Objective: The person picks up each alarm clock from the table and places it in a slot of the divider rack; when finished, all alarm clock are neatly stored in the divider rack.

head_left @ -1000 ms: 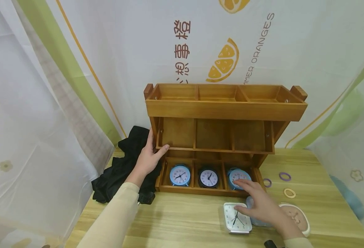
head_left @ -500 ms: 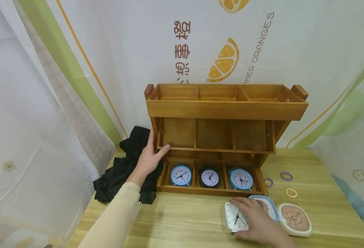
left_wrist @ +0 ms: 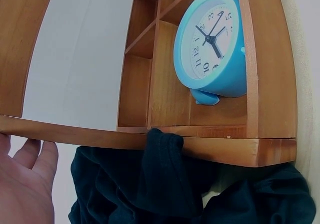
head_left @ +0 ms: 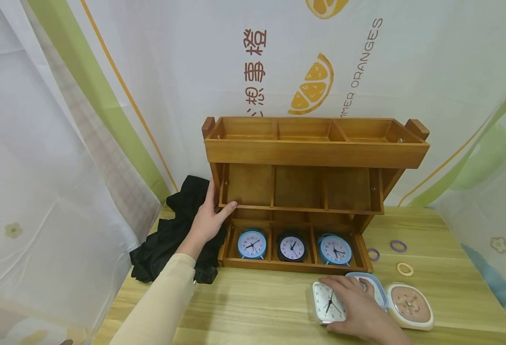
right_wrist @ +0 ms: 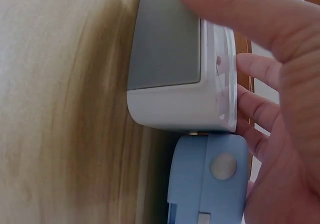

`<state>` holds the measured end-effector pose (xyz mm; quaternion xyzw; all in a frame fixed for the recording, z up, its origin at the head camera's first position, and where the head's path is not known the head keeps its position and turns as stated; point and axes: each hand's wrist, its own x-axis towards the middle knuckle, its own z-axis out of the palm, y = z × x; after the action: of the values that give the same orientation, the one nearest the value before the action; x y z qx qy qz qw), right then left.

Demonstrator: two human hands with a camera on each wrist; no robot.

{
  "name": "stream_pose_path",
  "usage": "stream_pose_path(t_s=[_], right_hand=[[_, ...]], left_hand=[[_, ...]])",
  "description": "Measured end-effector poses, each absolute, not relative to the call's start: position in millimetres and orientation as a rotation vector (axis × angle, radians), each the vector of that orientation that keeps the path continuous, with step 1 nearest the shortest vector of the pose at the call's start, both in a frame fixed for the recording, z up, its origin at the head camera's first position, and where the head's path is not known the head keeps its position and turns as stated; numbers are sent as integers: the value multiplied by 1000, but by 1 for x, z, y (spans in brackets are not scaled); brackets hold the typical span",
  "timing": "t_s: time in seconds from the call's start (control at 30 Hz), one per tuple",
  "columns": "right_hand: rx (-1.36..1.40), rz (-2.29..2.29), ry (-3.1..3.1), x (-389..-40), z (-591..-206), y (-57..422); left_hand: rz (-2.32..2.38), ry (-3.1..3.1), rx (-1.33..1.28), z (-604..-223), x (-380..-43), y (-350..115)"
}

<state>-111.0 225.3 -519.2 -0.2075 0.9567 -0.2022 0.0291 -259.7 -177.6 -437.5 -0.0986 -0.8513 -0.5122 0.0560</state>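
Note:
A wooden tiered organizer (head_left: 313, 154) stands at the back of the table. Along its bottom tier sit a blue alarm clock (head_left: 252, 244), a black alarm clock (head_left: 291, 247) and another blue alarm clock (head_left: 335, 249), one per compartment. My left hand (head_left: 206, 221) grips the organizer's left side, thumb at the front; the left wrist view shows fingers behind the wooden edge. With my right hand (head_left: 356, 304) I hold a square white alarm clock (head_left: 327, 303) in front of the organizer. In the right wrist view its grey panel (right_wrist: 167, 39) lies under my thumb.
Right of the white clock are a blue-rimmed square clock (head_left: 375, 285), partly behind my hand, and a cream-rimmed one with a brown face (head_left: 410, 306). Purple rings (head_left: 398, 246) and a yellow ring (head_left: 405, 269) lie beyond. Black cloth (head_left: 171, 235) is bunched at the organizer's left.
My right hand has come down from above the bottom tier's right clock and taken hold of the white clock, which tilts slightly. My left hand stays on the organizer.

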Motion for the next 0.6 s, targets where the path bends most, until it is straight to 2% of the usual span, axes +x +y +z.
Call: stream_pose_path(t_s=[0.6], right_hand=[[-658,-588,3018,-109,-522,219]], left_hand=[[-1566,-2581,-288,-437,-259,-178]])
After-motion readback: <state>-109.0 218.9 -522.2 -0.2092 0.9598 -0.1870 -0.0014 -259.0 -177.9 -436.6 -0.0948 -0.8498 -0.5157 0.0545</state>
